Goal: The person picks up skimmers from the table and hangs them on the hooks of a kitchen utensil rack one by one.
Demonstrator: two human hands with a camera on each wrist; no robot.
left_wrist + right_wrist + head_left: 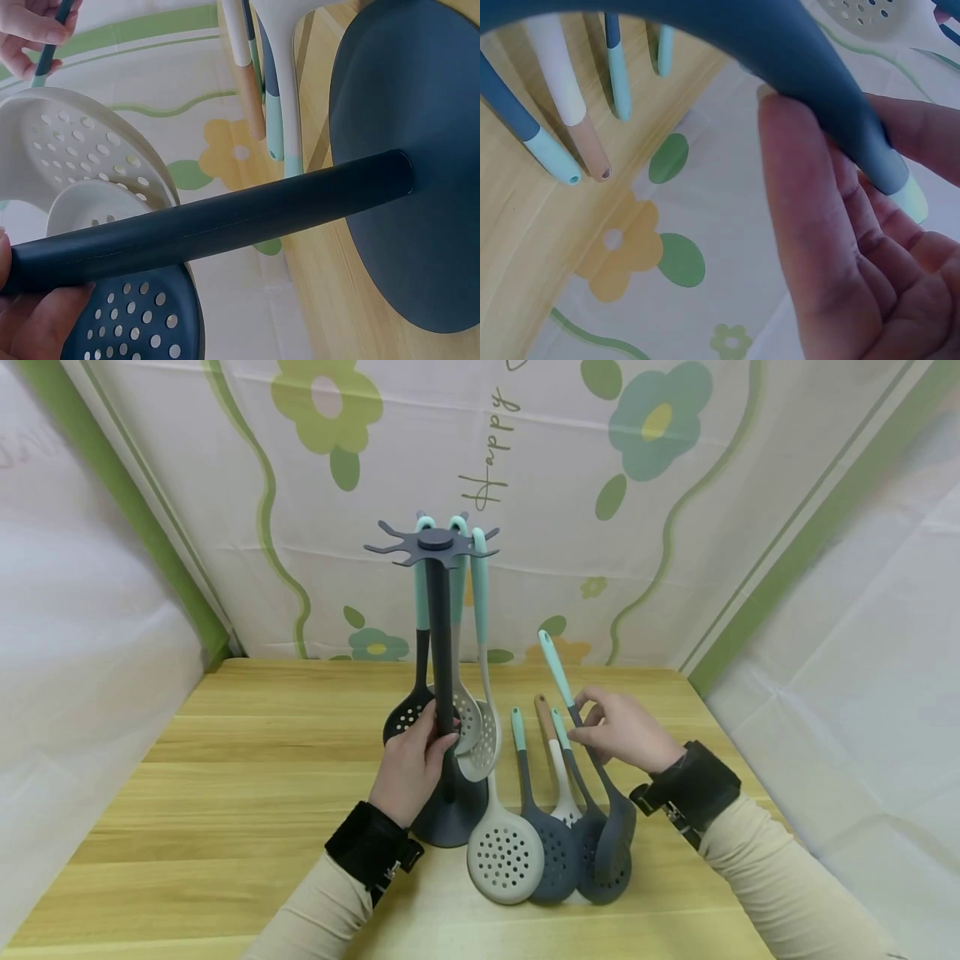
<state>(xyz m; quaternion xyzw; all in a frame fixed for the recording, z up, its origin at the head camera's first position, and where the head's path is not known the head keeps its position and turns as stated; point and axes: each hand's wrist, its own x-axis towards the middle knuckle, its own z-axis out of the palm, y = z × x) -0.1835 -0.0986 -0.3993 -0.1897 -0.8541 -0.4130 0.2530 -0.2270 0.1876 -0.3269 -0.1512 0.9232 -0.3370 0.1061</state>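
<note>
My left hand [408,768] grips the dark pole [217,221] of a utensil stand, above its round base [450,827]. On the stand's hooked top [435,543] hang a black skimmer [408,714] and two pale perforated utensils, one being a skimmer [483,743]. In my right hand [622,727] is a dark blue cooking utensil [596,768] with a mint handle end, pinched partway along its stem. Its head points down toward me, tilted and seen nearly edge-on, overlapping a dark skimmer [607,889]. The right wrist view shows thumb and fingers [802,210] around the dark stem.
Right of the stand's base lie a pale skimmer [506,864], a dark blue skimmer [551,852] and a white slotted utensil [566,806] with a wooden handle end. A flowered cloth [555,585] stands behind the wooden table [247,827], with white fabric at both sides.
</note>
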